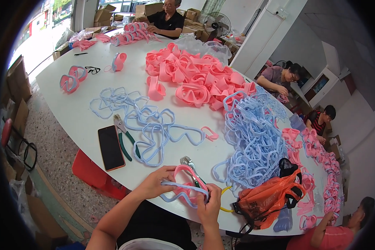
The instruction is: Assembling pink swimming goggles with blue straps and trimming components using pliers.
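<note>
Pinches the left end of a pink goggle frame (186, 191) and its blue rim (179, 185) with the left hand (156, 183), thumb low on the blue, fingers over the pink edge. Clasps the right end with the right hand (211, 204), thumb to the front, fingers curled behind. Held up over the near edge of the white table (183, 148), in front of green-handled pliers (189, 161). Rim seated in the frame or merely pressed against it: cannot tell.

Looks light, easy to carry between fingertips. Seems soft and rubbery in the pink part, likely to flex or fold under a squeeze rather than crack. Probably a little springier in the thin blue rim, apt to bow or twist when pushed at a single point. Not very slippery, judging by the dull surface; should grip well against bare skin.

Best taken by the two outer ends, thumb on one face and fingers on the other, with light, even pressure. Safer to pinch both layers together than to tug at one alone. Better not lifted by the narrow nose dip, the likeliest place to bend.
</note>
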The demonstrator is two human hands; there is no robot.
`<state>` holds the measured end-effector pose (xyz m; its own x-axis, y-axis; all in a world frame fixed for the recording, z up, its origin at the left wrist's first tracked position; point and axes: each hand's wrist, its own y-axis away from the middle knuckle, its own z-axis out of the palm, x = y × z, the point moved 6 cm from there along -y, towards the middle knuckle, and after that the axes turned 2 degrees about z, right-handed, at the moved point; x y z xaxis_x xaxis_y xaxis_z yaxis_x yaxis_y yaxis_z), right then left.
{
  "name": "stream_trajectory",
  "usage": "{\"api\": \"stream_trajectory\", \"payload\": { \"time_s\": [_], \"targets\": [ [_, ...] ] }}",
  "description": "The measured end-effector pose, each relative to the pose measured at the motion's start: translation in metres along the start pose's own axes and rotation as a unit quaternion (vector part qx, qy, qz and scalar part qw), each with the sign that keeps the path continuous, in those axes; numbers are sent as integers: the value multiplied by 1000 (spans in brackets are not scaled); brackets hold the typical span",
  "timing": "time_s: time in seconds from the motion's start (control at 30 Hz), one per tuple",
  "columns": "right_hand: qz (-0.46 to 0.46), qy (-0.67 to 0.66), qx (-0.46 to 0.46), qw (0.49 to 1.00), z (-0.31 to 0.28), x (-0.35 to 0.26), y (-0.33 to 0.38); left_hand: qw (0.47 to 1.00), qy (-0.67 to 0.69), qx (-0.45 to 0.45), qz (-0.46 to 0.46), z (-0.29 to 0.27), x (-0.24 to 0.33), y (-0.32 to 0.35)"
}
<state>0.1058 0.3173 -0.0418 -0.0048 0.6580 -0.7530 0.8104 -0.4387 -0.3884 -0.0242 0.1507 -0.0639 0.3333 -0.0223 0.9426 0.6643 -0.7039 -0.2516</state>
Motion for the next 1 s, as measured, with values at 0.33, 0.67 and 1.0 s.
{"api": "stream_trajectory", "payload": {
  "time_s": [0.33,0.67,1.0],
  "targets": [
    [-65,-49,-89,993,-6,-2,-9,995,72,37,-65,-17,-9,7],
    [103,-241,-295,919,3,13,-23,985,48,-155,-59,-19,-6,-4],
    [199,-308,-317,875,4,22,-14,955,174,-111,-215,-8,-23,-5]
  ]
}}
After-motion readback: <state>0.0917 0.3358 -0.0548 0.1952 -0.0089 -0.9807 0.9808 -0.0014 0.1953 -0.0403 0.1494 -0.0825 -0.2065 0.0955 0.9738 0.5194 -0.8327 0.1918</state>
